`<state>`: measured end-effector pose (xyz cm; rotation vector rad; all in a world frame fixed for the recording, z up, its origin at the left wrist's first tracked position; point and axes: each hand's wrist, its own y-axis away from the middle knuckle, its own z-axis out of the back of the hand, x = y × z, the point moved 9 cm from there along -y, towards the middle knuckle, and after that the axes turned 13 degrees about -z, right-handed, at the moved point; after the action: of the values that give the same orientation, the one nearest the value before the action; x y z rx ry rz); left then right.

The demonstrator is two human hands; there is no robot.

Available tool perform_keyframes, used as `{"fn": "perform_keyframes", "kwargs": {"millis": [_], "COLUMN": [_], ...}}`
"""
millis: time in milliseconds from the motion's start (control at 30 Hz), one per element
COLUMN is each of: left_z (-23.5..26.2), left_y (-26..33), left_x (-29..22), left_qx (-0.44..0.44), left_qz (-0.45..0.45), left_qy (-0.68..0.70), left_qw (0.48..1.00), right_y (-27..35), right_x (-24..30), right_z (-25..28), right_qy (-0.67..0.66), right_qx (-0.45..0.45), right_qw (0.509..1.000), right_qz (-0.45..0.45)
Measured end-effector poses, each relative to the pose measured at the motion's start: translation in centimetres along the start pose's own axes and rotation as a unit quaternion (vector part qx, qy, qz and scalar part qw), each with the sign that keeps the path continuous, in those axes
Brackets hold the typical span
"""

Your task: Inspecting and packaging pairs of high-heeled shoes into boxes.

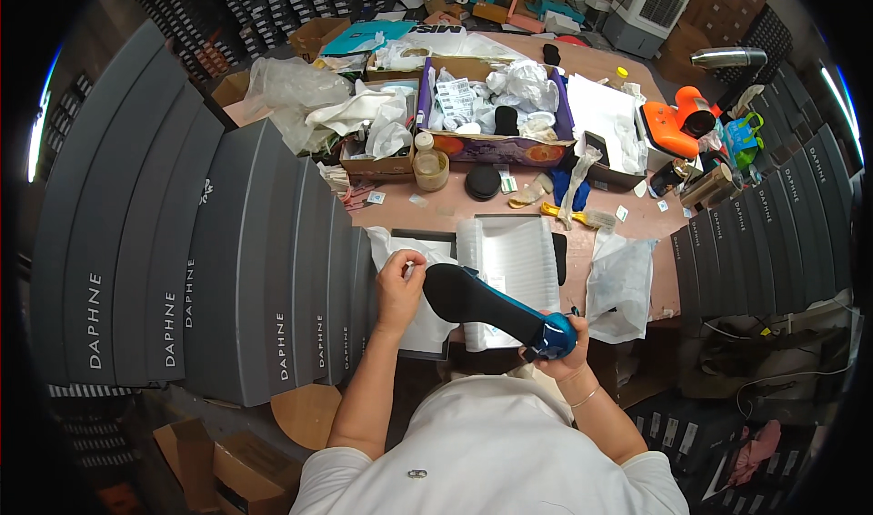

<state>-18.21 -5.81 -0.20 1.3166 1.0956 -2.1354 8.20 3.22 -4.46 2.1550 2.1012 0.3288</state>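
My right hand (568, 356) grips a blue sandal (491, 306) by its heel end. The black sole faces up, and the toe points to the far left. Close by the toe is my left hand (400, 287), its fingertips pinched together; whatever they hold is too small to make out. White tissue paper (386, 247) spreads behind that hand, over a dark open shoebox (436, 351). To the right of this box, partly below the sandal, lies a tray-like box lined with white ribbed wrapping (536, 269).
Tall stacks of grey shoeboxes (241, 269) (773, 233) flank me. Farther back stand a purple carton (491, 149) of crumpled paper, a glue jar (431, 165), a round black tin (483, 182), a yellow-handled brush (582, 215) and an orange device (671, 131). A white plastic bag (621, 283) lies at right.
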Motion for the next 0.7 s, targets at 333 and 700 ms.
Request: {"fn": "perform_keyframes", "kwargs": {"millis": [333,700], "left_z": [-2.0,-4.3], "left_y": [-0.5,2.8], "left_x": [-8.1,-16.0], "left_qx": [0.118,0.083], "left_qz": [-0.146,-0.209], "left_qy": [-0.145,-0.023], "left_qw": [0.971,0.974], "right_y": [-0.2,-4.7], "right_x": [2.8,-1.2], "right_z": [0.0,-2.0], "right_qy": [0.116,0.148], "right_qx": [-0.223,-0.249], "right_qw": [0.962,0.934], "right_qz": [0.107,0.210]}}
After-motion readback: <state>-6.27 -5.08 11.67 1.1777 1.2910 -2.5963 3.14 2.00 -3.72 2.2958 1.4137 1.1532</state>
